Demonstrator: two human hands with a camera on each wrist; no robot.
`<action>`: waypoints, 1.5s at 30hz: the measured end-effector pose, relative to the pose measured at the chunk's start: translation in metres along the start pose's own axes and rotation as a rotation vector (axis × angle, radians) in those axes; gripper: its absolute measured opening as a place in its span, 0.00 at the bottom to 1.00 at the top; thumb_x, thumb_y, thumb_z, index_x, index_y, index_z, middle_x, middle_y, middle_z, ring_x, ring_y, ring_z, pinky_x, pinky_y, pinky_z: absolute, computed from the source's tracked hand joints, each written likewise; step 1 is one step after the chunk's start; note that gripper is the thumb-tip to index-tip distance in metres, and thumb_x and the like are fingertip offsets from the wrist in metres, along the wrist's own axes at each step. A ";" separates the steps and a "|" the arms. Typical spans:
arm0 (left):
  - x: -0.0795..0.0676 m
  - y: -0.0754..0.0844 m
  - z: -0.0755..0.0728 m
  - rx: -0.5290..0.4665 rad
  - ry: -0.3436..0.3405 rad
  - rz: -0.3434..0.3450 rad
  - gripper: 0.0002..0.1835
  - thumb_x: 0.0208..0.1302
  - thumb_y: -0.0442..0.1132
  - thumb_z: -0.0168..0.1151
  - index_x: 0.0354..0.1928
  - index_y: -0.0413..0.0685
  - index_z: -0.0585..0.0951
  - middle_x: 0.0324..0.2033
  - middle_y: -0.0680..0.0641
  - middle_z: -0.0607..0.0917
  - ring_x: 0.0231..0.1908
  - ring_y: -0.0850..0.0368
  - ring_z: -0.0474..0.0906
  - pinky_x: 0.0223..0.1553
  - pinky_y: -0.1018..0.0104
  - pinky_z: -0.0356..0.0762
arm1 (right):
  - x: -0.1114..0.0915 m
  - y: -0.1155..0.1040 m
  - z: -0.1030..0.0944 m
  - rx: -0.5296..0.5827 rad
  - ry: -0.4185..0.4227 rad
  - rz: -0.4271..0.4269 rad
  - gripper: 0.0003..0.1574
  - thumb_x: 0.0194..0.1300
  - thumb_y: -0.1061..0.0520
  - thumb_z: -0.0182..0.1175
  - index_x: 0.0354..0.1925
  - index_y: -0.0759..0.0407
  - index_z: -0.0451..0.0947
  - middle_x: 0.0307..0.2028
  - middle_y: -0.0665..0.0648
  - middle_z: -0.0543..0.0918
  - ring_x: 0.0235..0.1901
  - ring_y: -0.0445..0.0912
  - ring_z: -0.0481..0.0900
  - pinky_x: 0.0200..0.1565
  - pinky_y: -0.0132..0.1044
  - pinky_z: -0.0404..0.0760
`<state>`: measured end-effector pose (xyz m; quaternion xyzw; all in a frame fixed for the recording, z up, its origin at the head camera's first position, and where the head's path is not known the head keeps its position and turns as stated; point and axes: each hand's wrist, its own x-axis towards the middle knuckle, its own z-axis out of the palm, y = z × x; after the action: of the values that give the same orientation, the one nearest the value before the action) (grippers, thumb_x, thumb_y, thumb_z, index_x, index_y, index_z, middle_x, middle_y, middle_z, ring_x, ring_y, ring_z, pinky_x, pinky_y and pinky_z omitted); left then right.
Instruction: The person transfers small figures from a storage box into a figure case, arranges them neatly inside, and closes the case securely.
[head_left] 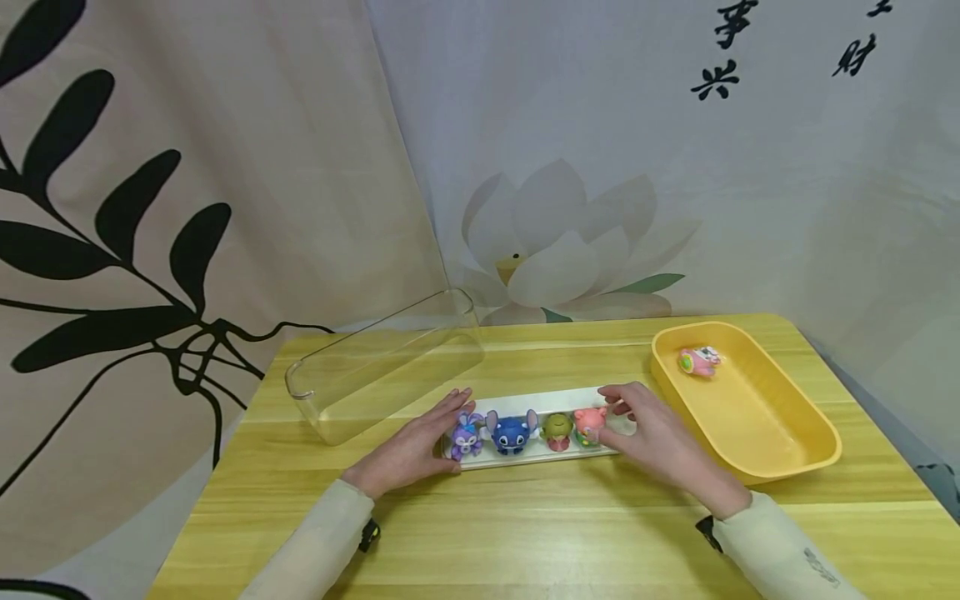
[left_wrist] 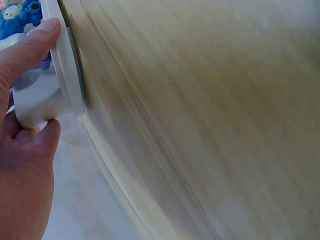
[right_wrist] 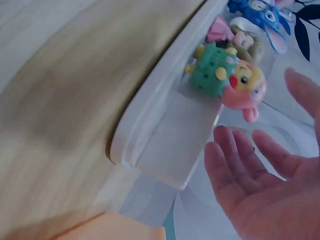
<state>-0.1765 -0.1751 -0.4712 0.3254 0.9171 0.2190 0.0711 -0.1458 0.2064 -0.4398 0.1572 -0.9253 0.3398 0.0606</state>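
Note:
A long white display base (head_left: 555, 400) lies on the table with a row of small figurines on it. From left to right stand a purple long-eared figurine (head_left: 467, 437), a blue big-eared figurine (head_left: 512, 434), an olive-hooded figurine (head_left: 557, 431) and a pink-headed figurine (head_left: 589, 422) with a green body. My left hand (head_left: 412, 446) holds the base's left end, thumb (left_wrist: 37, 45) at the front edge and the other fingers behind. Beside the pink-headed figurine, over the base's right end, my right hand (head_left: 663, 442) hovers with loosely bent fingers and nothing in them.
Behind the base at the left, a clear plastic cover (head_left: 390, 375) rests near the table's back edge. A yellow tray (head_left: 757, 417) sits at the right, with a pink figurine (head_left: 698, 362) lying in it. Printed curtains (head_left: 300, 167) hang behind the wooden table (head_left: 525, 533).

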 end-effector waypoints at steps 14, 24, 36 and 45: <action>0.000 0.000 0.001 0.005 0.003 -0.005 0.52 0.59 0.44 0.79 0.81 0.51 0.59 0.83 0.50 0.50 0.81 0.52 0.44 0.75 0.48 0.59 | -0.013 -0.002 -0.034 0.055 0.037 0.055 0.40 0.73 0.39 0.63 0.71 0.59 0.69 0.67 0.65 0.76 0.66 0.64 0.72 0.64 0.65 0.71; 0.000 0.000 0.001 0.001 0.005 -0.008 0.52 0.59 0.44 0.79 0.81 0.52 0.60 0.83 0.54 0.48 0.81 0.53 0.44 0.75 0.49 0.59 | -0.018 0.008 -0.063 0.060 0.139 0.058 0.38 0.73 0.44 0.64 0.72 0.60 0.69 0.67 0.68 0.75 0.65 0.67 0.71 0.60 0.69 0.71; 0.000 0.000 0.001 -0.003 0.007 0.001 0.51 0.60 0.44 0.78 0.81 0.51 0.60 0.82 0.52 0.49 0.81 0.52 0.44 0.76 0.50 0.58 | -0.015 0.018 -0.098 0.084 0.201 0.075 0.40 0.73 0.46 0.65 0.74 0.60 0.67 0.68 0.70 0.73 0.65 0.71 0.70 0.60 0.70 0.69; 0.000 0.000 0.001 -0.006 0.007 -0.001 0.51 0.60 0.45 0.78 0.81 0.52 0.60 0.82 0.54 0.48 0.81 0.52 0.44 0.75 0.49 0.58 | -0.001 0.031 -0.116 0.069 0.174 0.109 0.42 0.75 0.44 0.62 0.75 0.63 0.63 0.70 0.71 0.71 0.68 0.69 0.68 0.71 0.39 0.69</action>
<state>-0.1764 -0.1751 -0.4721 0.3241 0.9168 0.2231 0.0688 -0.1545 0.3047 -0.3706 0.0784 -0.9116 0.3864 0.1165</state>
